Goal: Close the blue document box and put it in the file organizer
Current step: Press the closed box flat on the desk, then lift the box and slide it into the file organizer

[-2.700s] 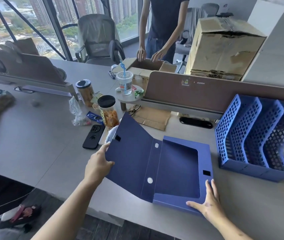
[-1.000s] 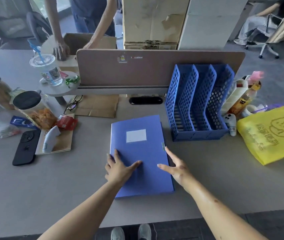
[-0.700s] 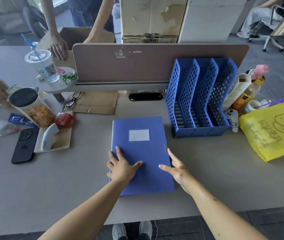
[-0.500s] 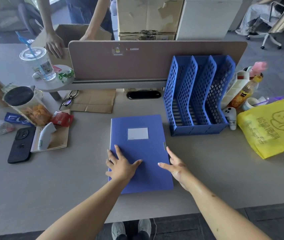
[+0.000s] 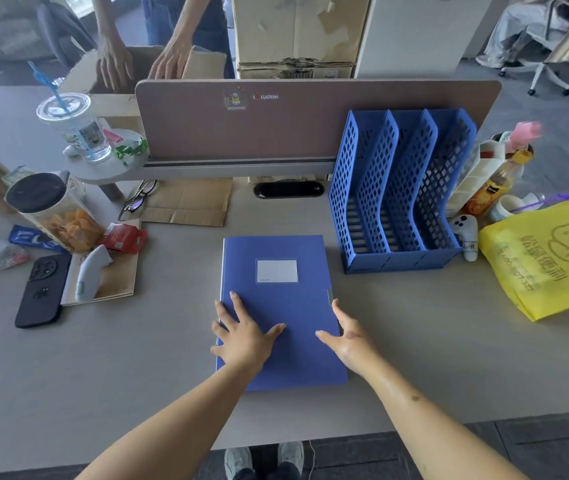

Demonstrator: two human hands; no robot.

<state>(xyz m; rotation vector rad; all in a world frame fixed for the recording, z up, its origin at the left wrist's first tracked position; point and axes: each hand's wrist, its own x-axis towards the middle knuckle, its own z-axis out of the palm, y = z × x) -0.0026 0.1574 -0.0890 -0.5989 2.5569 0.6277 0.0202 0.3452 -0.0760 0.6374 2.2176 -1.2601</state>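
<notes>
The blue document box (image 5: 286, 251) lies flat and closed on the grey desk, white label facing up. My left hand (image 5: 241, 336) rests flat on its near left part, fingers spread. My right hand (image 5: 347, 337) touches the box's right edge with fingers apart, thumb on the lid. The blue file organizer (image 5: 400, 195), with three latticed slots, stands upright to the right of the box, against the brown desk divider. Its slots hold nothing that I can see.
A yellow bag (image 5: 549, 254), bottles and a small white figure (image 5: 466, 233) crowd the organizer's right side. A phone (image 5: 42, 289), snack jar (image 5: 54, 213), notebook and drink cup (image 5: 75, 126) sit at left. Another person's hands reach into a cardboard box (image 5: 127, 64) behind the divider.
The box's lid, held open earlier, is down and the box lies closed. In the last second both hands have stayed on the box; only the view shifted slightly.
</notes>
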